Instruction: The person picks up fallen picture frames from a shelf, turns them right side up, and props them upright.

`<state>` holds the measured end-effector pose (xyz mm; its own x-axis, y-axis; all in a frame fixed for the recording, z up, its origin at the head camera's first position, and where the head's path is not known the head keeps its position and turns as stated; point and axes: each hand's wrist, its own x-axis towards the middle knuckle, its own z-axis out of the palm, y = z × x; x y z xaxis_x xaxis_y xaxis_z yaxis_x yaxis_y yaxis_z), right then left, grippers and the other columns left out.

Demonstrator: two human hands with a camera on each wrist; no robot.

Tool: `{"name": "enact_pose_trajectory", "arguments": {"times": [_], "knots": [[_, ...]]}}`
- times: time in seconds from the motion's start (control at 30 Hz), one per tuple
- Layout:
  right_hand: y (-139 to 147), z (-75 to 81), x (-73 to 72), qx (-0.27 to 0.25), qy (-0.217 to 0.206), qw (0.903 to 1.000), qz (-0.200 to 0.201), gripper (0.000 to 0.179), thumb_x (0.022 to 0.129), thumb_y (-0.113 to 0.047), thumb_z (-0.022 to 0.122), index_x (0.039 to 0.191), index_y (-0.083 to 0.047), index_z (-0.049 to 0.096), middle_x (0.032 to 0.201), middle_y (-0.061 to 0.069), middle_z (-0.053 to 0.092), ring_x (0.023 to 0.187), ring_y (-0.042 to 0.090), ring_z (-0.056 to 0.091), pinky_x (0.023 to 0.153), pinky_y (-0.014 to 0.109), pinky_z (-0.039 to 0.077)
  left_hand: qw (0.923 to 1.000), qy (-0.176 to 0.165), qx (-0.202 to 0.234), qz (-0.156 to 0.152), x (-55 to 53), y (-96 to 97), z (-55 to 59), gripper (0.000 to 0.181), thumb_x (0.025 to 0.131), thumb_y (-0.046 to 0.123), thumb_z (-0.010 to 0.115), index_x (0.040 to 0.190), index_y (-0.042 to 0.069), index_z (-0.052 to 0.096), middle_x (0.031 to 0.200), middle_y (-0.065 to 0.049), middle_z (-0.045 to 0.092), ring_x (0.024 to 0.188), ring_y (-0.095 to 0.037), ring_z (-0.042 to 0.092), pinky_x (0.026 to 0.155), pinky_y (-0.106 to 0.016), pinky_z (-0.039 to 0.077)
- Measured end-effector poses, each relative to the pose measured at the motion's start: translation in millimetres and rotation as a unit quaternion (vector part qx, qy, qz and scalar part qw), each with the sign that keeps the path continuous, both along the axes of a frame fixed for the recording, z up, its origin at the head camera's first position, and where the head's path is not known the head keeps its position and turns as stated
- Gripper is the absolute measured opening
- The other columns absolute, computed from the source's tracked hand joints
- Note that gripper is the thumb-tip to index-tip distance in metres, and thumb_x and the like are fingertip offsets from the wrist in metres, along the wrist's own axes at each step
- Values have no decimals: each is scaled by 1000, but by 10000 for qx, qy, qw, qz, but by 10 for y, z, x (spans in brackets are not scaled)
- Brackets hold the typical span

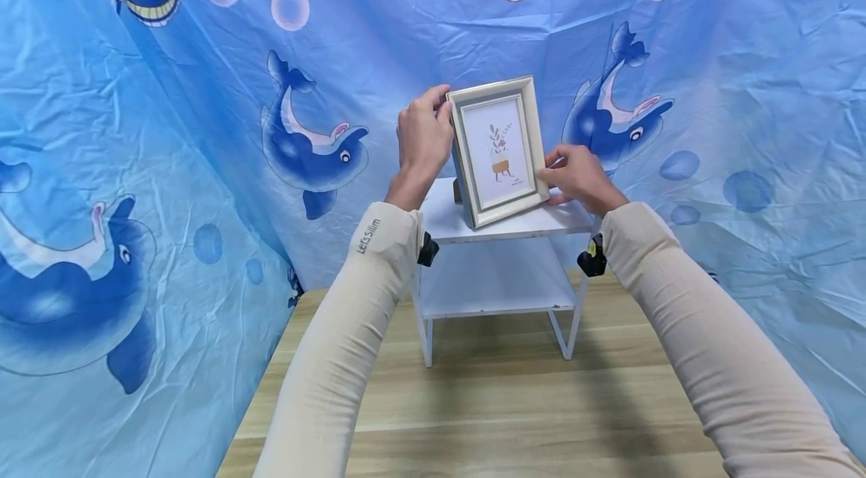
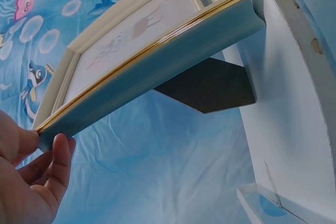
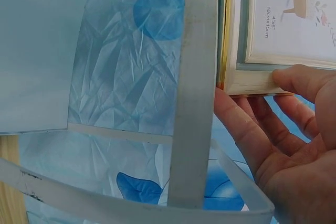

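Observation:
A cream picture frame [image 1: 461, 162] with a plant-pot print stands tilted on the top of a small white table [image 1: 564, 221]. My left hand [image 1: 425, 136] pinches its upper left corner, the thumb in front and fingertips behind in the left wrist view. Low on the opposite side, my right hand [image 1: 580, 176] grips the frame near its lower right corner. Seen from the right wrist, that thumb lies on the front border and the other fingers are under and behind the edge. A dark back stand [image 2: 215, 87] juts out behind the frame and meets the tabletop.
Below the tabletop the table has a lower shelf [image 1: 494, 286] and thin white metal legs [image 1: 572, 328]. It stands on a wood-patterned floor [image 1: 514, 418]. A blue curtain [image 1: 379, 34] printed with dolphins and fish surrounds it at the back and sides.

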<state>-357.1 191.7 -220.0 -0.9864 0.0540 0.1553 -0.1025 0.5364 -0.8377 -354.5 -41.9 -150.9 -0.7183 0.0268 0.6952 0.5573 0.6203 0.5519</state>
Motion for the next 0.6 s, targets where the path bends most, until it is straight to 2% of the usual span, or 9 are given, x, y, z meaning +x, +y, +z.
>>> {"name": "enact_pose_trajectory", "arguments": {"times": [0.6], "knots": [[2,-4,51,-39,-6,10000,57,24,98,-17,59,114,-1,53,128,22,54,113,37,58,75,40,59,9999,-65,101,-101,-29,-11,8,37,105,19,50,140,14,58,125,-9,69,110,-22,67,93,-34,51]]}}
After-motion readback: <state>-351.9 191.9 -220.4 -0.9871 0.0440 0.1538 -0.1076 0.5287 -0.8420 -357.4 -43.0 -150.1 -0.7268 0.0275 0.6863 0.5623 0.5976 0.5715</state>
